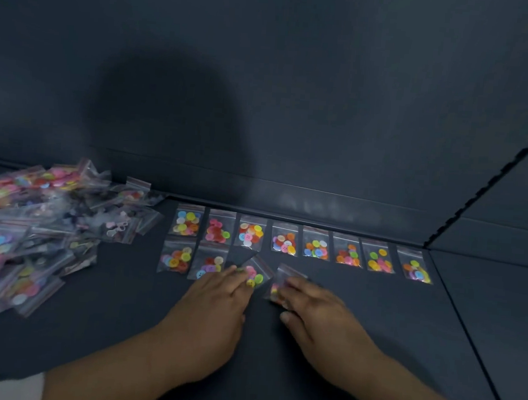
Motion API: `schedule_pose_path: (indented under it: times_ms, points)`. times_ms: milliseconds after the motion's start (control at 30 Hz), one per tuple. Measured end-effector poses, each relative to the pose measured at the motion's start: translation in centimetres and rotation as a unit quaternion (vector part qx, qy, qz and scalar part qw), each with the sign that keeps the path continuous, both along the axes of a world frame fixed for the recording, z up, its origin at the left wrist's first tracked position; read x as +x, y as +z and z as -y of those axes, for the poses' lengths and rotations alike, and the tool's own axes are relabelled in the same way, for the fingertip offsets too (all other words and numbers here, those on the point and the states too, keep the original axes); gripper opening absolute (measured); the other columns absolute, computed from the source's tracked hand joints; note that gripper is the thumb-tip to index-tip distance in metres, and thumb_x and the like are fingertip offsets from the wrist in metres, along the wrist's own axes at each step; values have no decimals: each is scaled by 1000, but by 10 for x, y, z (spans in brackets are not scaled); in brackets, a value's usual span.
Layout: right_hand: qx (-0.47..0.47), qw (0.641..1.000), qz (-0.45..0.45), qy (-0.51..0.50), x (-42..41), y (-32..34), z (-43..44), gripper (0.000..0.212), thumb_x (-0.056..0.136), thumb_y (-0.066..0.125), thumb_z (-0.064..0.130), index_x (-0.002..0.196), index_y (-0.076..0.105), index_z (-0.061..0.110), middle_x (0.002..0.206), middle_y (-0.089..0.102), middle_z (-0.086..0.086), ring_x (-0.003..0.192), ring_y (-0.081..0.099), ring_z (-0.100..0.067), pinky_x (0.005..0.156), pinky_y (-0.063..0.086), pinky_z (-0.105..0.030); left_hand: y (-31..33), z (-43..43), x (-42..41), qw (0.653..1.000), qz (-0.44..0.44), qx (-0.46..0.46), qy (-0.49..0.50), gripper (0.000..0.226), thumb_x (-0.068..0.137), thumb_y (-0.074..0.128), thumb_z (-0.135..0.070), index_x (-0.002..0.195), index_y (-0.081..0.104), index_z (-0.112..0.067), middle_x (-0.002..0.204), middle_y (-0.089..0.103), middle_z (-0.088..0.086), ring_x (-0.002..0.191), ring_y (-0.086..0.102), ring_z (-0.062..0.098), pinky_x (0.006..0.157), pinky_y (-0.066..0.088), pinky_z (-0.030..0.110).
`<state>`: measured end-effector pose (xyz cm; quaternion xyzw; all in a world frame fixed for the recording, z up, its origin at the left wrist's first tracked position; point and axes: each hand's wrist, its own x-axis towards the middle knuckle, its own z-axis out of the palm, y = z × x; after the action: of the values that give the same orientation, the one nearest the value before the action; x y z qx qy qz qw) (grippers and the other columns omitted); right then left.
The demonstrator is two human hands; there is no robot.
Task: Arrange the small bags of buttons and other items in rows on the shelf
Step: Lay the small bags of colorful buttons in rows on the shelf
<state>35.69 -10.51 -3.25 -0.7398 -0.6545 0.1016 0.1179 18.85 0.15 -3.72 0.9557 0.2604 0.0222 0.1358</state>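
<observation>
2 flat-open | L hand (217,309) atop tilted bag (259,273) | R hand (317,313) atop blurred bag (285,274)

back wall (327,79): dark grey, matte | round shadow (168,115) (dim light) | side panel (522,202): notched seam

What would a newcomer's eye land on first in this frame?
Bright buttons stand out against the dark shelf: a neat back row of bags runs along its rear edge, while a jumbled pile of bags sprawls at far left. In front, the left hand touches a tilted bag and the right hand rests on another bag, just right of a short second row.
</observation>
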Motion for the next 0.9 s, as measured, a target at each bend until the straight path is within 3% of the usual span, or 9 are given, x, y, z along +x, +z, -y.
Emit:
schedule_pose_path:
  times_ms: [133,200,267,333,500,900]
  points:
    - [-42,998,36,34,6,-7,-4,57,95,25,51,148,21,31,156,15,12,142,12,-4,107,-8,-13,0,-1,3,999,-31,13,-10,57,97,27,-44,149,17,-22,158,5,-3,143,5,14,111,1,26]
    - [-51,997,39,46,10,-9,-5,70,84,11,58,149,18,32,157,13,13,143,7,-2,109,-8,-14,0,-2,7,999,-45,29,-7,70,87,10,-57,149,12,-25,157,4,-4,141,5,15,113,3,32]
    - [-52,997,25,44,11,-9,-5,65,89,17,56,148,19,32,157,11,13,143,3,0,111,-7,-15,-1,-2,8,998,-38,40,-3,81,76,-1,-60,150,4,-28,157,1,-6,141,3,15,113,2,33]
    - [-51,998,4,41,10,-7,-5,59,94,25,51,149,18,30,158,8,12,143,-1,0,111,-8,-15,-4,-4,6,999,-29,37,1,79,78,1,-57,150,-1,-26,158,-6,-5,143,-3,14,112,-3,30]
    - [-92,994,21,50,3,-9,-5,84,77,0,70,150,2,30,158,-5,12,140,-15,1,112,-14,-20,-10,-9,2,998,-55,8,-26,76,81,5,-52,150,-5,-22,157,-16,-6,141,-23,8,108,-17,28]
    - [-92,993,38,68,15,-11,-18,86,76,2,72,151,1,30,158,-5,13,141,-15,2,113,-12,-21,-10,-10,11,996,-77,44,6,79,83,10,-58,151,-5,-20,158,-13,-2,144,-11,11,111,-7,31]
